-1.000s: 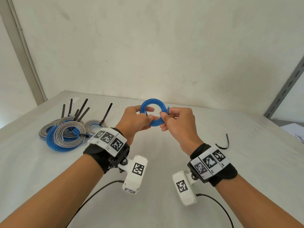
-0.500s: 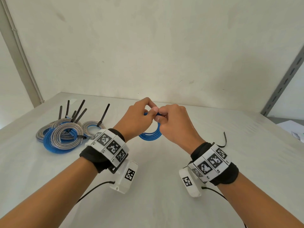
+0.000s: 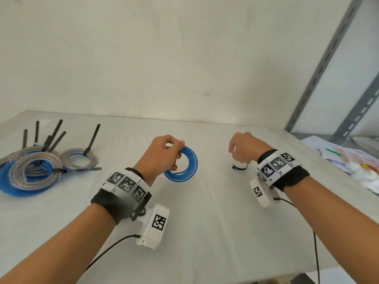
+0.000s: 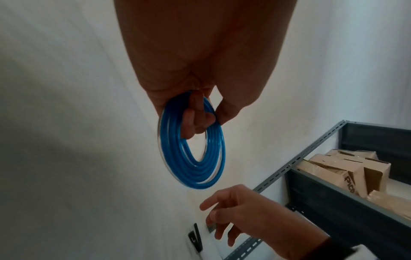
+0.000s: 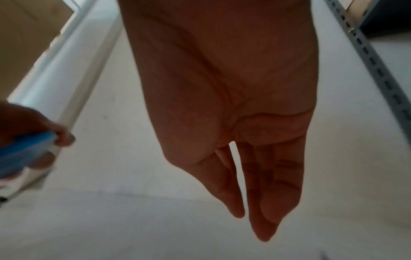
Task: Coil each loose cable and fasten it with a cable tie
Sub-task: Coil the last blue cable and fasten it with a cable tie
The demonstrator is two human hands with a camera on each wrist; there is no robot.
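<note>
My left hand (image 3: 174, 153) grips a small coil of blue cable (image 3: 185, 168) by its upper left edge and holds it just above the white table (image 3: 205, 232). In the left wrist view my fingers (image 4: 195, 114) curl through the blue coil (image 4: 193, 163). My right hand (image 3: 239, 154) is empty and hovers to the right of the coil, just above a loose black cable tie (image 3: 239, 167) lying on the table. In the right wrist view its fingers (image 5: 266, 193) hang nearly straight with nothing in them.
A pile of coiled blue and clear cables (image 3: 30, 173), bound with black ties, lies at the far left, with a smaller tied coil (image 3: 80, 158) beside it. Papers (image 3: 346, 158) lie at the right edge. A grey metal shelf post (image 3: 328, 64) stands behind them.
Both hands held the blue coil together before. My right hand has let go and moved right, over the black tie. My left hand alone now holds the coil, lower down.
</note>
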